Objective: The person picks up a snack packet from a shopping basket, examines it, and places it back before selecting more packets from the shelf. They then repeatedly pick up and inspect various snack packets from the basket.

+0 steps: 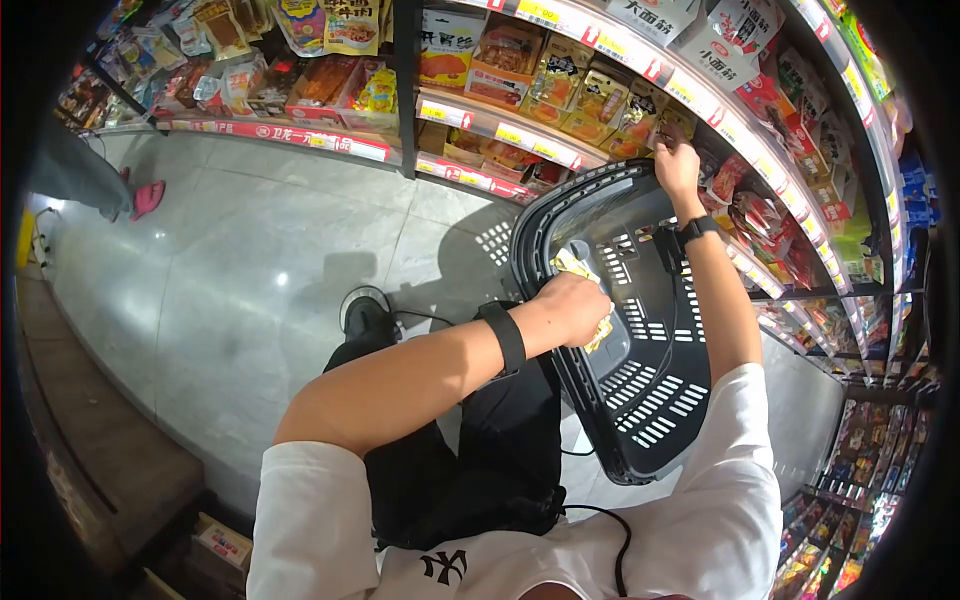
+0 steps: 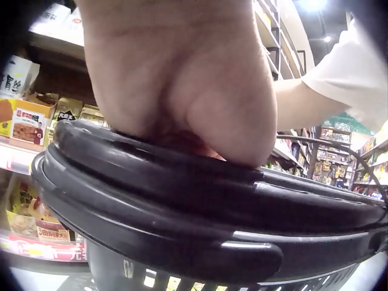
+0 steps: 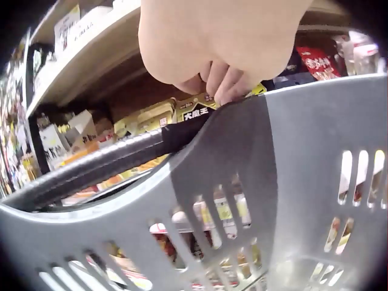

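Observation:
My left hand [image 1: 575, 308] reaches over the near rim of a black shopping basket [image 1: 640, 420] and grips a yellow snack packet [image 1: 576, 266] inside it. Yellow wrapping shows on both sides of the fist; the left wrist view hides the fingers behind the basket rim [image 2: 151, 182]. Past the far rim, my right hand [image 1: 677, 168] is at the shelf, its curled fingers pinching the edge of a gold snack packet [image 1: 682, 122]. In the right wrist view the grey basket wall [image 3: 230, 157] covers the lower part of that hold.
Shelves of snack packets [image 1: 555, 80] curve round the front and right, with price strips [image 1: 505, 130] along their edges. At the left, another person's leg and pink shoe [image 1: 148, 198] stand on the tiled floor [image 1: 230, 260]. A low dark ledge [image 1: 100, 430] runs along the left.

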A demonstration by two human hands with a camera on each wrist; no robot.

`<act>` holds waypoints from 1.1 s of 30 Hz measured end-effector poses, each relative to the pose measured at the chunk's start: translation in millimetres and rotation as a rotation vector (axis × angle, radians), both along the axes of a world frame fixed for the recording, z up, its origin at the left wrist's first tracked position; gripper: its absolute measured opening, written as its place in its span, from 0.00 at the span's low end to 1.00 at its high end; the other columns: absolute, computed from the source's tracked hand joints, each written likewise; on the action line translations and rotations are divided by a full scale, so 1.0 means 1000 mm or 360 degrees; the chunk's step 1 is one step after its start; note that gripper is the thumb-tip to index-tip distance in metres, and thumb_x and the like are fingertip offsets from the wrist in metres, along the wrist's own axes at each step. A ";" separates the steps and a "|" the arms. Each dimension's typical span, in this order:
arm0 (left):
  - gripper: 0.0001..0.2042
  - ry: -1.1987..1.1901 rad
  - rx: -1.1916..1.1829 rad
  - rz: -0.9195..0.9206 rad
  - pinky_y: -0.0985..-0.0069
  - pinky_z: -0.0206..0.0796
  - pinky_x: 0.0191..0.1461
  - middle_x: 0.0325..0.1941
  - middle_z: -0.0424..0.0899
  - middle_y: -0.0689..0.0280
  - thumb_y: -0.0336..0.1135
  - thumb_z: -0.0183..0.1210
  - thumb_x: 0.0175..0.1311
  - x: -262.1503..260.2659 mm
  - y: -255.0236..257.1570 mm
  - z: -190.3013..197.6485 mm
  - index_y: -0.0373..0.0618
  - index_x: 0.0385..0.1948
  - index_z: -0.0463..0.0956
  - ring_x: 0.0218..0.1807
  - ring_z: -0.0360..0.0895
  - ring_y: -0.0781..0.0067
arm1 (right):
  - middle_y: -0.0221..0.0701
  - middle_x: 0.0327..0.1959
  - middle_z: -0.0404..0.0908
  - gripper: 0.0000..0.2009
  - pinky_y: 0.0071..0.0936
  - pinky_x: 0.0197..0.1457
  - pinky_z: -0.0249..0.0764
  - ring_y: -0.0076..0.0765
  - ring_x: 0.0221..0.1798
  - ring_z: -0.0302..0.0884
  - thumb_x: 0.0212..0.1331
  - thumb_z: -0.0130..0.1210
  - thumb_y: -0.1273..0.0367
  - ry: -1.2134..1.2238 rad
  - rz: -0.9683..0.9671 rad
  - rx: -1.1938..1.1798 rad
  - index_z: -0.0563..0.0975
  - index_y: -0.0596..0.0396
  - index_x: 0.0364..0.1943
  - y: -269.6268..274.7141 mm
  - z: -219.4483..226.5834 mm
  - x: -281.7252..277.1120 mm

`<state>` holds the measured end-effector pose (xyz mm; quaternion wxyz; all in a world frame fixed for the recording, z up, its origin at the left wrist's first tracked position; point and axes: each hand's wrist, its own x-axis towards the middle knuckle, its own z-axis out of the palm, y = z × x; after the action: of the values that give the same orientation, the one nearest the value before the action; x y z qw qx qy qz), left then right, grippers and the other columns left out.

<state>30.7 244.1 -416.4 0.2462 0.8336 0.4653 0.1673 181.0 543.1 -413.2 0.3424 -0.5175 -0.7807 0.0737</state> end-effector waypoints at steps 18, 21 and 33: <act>0.08 0.0004 -0.0021 -0.0051 0.54 0.75 0.39 0.22 0.83 0.51 0.33 0.58 0.53 -0.003 -0.001 -0.001 0.41 0.19 0.82 0.31 0.84 0.47 | 0.54 0.64 0.76 0.44 0.38 0.69 0.72 0.52 0.68 0.75 0.48 0.66 0.41 -0.1020 -0.0225 -0.1824 0.75 0.65 0.61 -0.182 -0.307 0.157; 0.09 -0.0004 0.0031 -0.0011 0.54 0.75 0.39 0.21 0.83 0.51 0.33 0.58 0.53 -0.006 -0.004 -0.003 0.41 0.18 0.82 0.30 0.84 0.47 | 0.56 0.70 0.68 0.69 0.41 0.76 0.62 0.53 0.74 0.65 0.29 0.73 0.33 -0.1046 -0.0147 -0.2030 0.57 0.72 0.72 -0.190 -0.331 0.169; 0.09 0.0142 -0.0175 0.0107 0.54 0.77 0.43 0.24 0.83 0.52 0.36 0.58 0.60 -0.023 -0.016 -0.001 0.44 0.24 0.82 0.34 0.83 0.47 | 0.41 0.76 0.55 0.56 0.56 0.72 0.65 0.59 0.75 0.55 0.42 0.76 0.55 -0.0439 -0.0655 -0.1332 0.51 0.53 0.75 -0.231 -0.283 0.074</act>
<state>8.2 228.2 -416.9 0.2649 0.8093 0.5121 0.1123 254.5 312.0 -696.2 0.0058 -0.7594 -0.6036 0.2428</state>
